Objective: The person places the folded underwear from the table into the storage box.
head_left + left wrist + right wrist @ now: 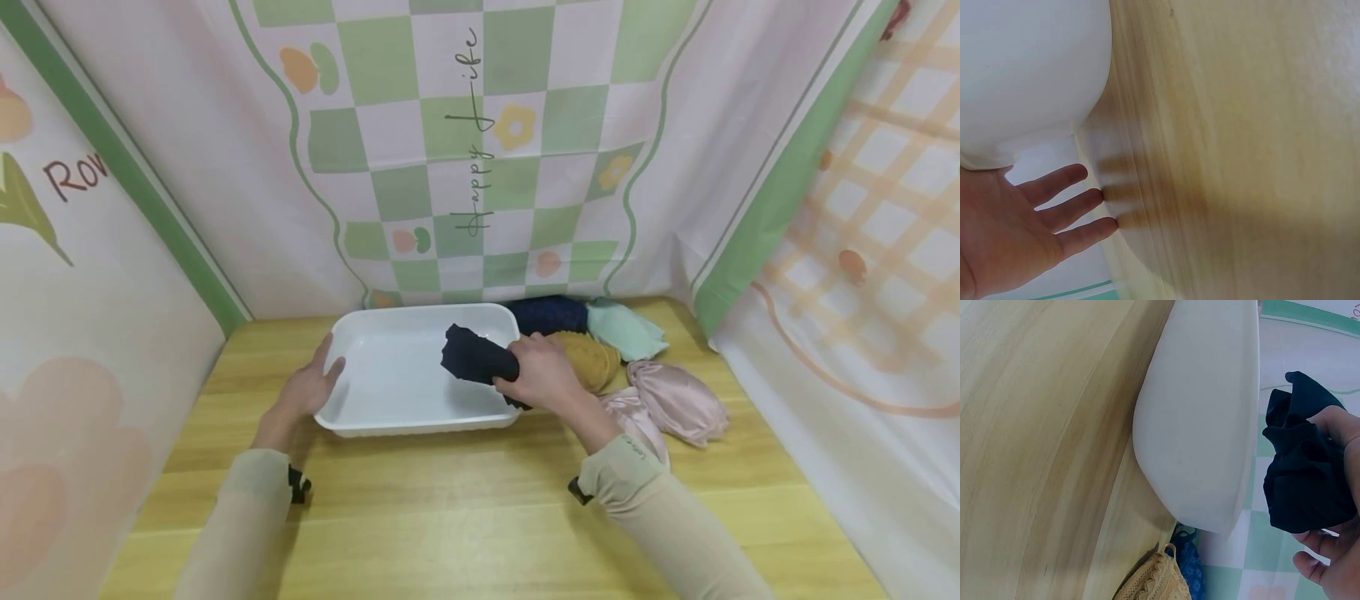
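the black cloth [476,357] is over the 3 o'clock side of the white tray [397,375], bunched in the curled fingers of the right hand [542,371]; a gentle grip gathered round the whole bundle should stop loose folds dragging on the rim. the left hand [306,387] is at the tray's 9 o'clock side, fingers straight and spread, where light, steady contact should keep the tray from sliding on the surface [435,517]. a raised right forearm would best clear the mustard bundle [588,360] beyond 3 o'clock.
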